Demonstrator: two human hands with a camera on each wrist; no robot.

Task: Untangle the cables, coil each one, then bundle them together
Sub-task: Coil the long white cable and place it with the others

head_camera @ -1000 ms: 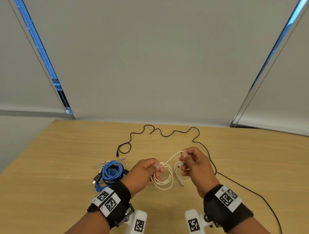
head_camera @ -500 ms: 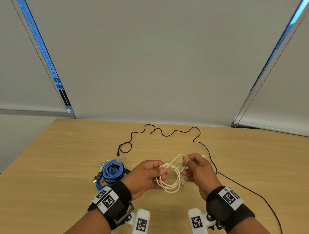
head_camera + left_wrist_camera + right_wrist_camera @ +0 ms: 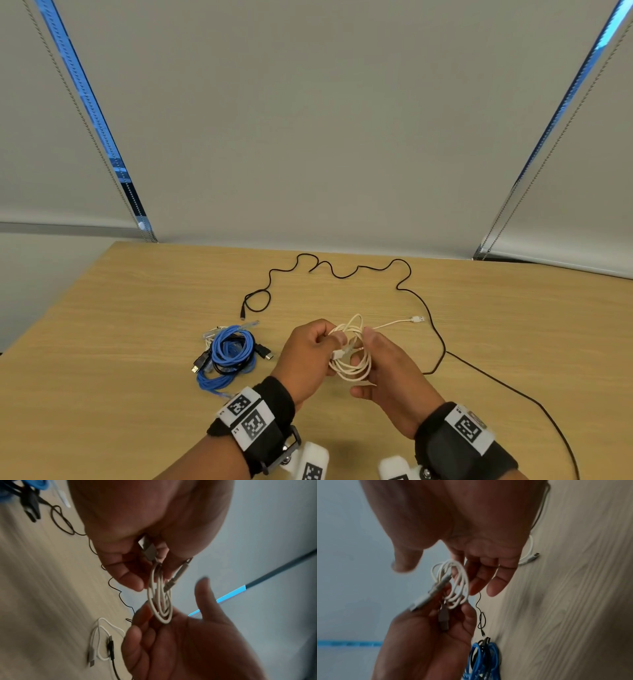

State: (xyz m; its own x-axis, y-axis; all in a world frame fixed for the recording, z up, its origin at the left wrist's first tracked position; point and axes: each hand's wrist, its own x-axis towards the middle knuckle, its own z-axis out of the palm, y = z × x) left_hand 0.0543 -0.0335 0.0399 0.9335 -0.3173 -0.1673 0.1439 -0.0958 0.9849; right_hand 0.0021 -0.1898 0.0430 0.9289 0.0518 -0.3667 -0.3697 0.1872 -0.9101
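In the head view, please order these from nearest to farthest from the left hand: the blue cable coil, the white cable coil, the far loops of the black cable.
1. white cable coil, held in the left hand
2. blue cable coil, on its left
3. black cable, far loops at the table's back

- Wooden table [image 3: 113, 346]: light oak-grain top that fills the lower part of the head view; its far edge runs just below the blinds.
- Roller blinds [image 3: 308, 120]: pale grey panels, drawn down, covering the whole background behind the table.
- Window gaps [image 3: 90, 113]: narrow blue strips of daylight between adjacent blinds, one at left and one at right.
- Bead chains [image 3: 534, 178]: thin metal cords hanging alongside the gaps.
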